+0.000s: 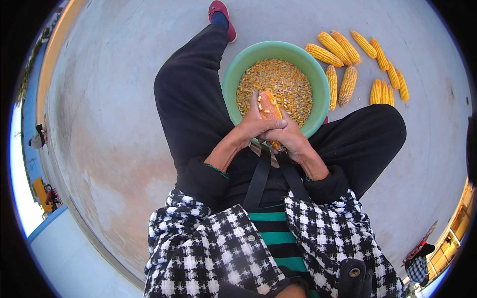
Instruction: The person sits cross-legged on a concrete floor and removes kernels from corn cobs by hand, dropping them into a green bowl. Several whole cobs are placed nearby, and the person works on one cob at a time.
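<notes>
Both my hands hold one partly shelled corn cob (269, 106) over the near side of a green plastic basin (230, 80). My left hand (255, 121) grips the cob from the left, its thumb crossing over toward the other hand. From the right, my right hand (288, 134) is closed around the cob's lower end. Bare reddish cob shows on the upper part, with a few kernels still on it and yellow rows along its right edge. Loose yellow and whitish kernels (277, 78) cover the bottom of the basin. The fingers under the cob are partly hidden.
Several husked corn ears (348, 86) lie on the concrete floor (123, 111) right of the basin, some near my bent knee (387, 124). My legs flank the basin. Other people are far off at the left edge and at the lower right (418, 266). A low wall (78, 253) stands lower left.
</notes>
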